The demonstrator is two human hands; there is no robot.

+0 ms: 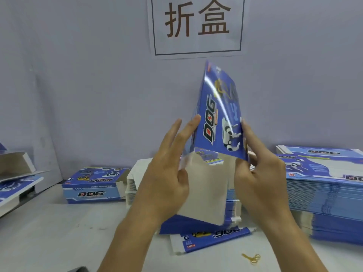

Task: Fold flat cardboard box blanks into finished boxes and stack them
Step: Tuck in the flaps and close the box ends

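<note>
Nearest to us, a few yellow rubber bands [252,258] lie on the pale worktop [49,232], and just beyond them a flat blue blank [212,237] sticks out from under a low pile.

Above that we hold the box [215,122] in the air between both hands. Its long axis runs up and away from us, tilted a little to the right, so the printed blue face points toward the wall and the open end with its bare grey flap [206,185] hangs down toward us. Our left hand [167,169] is on the left edge: the fingers are fairly straight and spread, their tips pressing the side panel, with the thumb hidden behind the flap. Our right hand [261,171] is on the right edge, its fingers long against the panel and the thumb tucked in by the lower corner, so that grip looks like a light pinch on the box. Both hands are at the lower end, equally near the flap. We judge the next move is to fold that flap in, and the left hand sits closest to it.

Behind the hands lies the pile of flat blanks [135,185]. A taller stack [330,203] stands to the right. To the left sits a folded box [94,185], and on the wall a paper sign [196,26].
</note>
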